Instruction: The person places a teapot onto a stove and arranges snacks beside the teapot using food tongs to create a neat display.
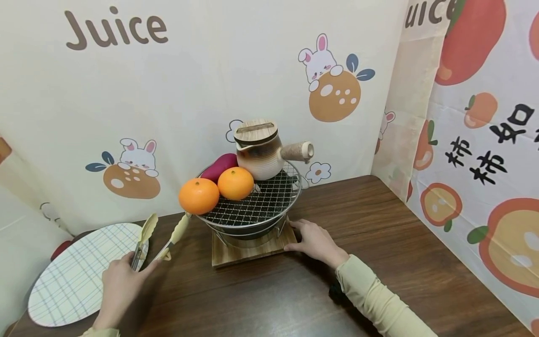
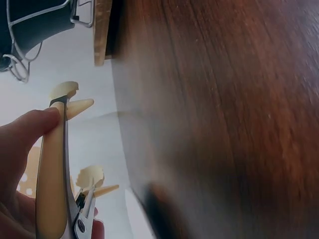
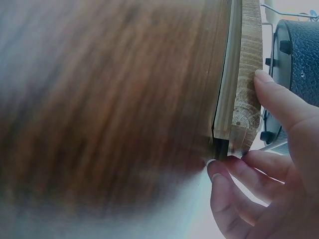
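My left hand point(image 1: 122, 285) holds a pair of tongs point(image 1: 148, 228) with cream tips, their arms spread apart and nothing between them. In the left wrist view the thumb lies along a cream handle point(image 2: 51, 174). My right hand point(image 1: 316, 241) grips the right front corner of a square wooden board point(image 1: 242, 256), thumb and fingertips at its edges. On this board stands a round dark grill point(image 1: 248, 230) with a wire rack point(image 1: 269, 203). The rack bears two oranges point(image 1: 199, 196), a purple sweet potato point(image 1: 223, 164) partly hidden behind them, and a side-handled teapot point(image 1: 258, 157) with a wooden lid.
A large oval plate point(image 1: 76, 276) with a blue grid pattern lies at the left of the brown wooden table point(image 1: 261, 299). Something dark red point(image 1: 61, 249) shows behind its rim. Printed cloths hang close behind the grill and along the right side.
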`<state>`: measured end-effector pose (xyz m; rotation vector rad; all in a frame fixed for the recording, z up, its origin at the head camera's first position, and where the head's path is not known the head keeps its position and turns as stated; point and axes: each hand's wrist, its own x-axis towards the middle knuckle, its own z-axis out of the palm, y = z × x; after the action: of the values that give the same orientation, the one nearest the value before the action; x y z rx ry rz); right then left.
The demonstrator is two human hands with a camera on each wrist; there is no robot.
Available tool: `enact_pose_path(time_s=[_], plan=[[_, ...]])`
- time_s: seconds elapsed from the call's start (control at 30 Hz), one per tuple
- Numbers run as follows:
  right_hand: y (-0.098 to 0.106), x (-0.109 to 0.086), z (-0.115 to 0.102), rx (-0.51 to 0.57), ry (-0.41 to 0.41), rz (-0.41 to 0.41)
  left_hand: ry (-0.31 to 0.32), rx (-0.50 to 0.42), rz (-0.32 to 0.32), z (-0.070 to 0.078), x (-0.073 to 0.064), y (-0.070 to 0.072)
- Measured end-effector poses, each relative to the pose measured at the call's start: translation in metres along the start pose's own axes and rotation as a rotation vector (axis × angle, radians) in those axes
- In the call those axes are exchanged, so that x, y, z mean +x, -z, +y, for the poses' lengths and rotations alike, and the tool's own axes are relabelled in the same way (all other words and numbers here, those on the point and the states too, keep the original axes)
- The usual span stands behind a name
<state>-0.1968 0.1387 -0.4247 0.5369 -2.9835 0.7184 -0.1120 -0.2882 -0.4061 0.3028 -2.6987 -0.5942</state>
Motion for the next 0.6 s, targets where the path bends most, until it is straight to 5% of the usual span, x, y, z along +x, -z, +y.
enact_pose_path(time_s=[0.6], plan=[[0.0, 0.0, -0.001, -0.005, -0.009, -0.011, 0.043, -0.002, -0.089, 0.006, 0.007, -0.019]])
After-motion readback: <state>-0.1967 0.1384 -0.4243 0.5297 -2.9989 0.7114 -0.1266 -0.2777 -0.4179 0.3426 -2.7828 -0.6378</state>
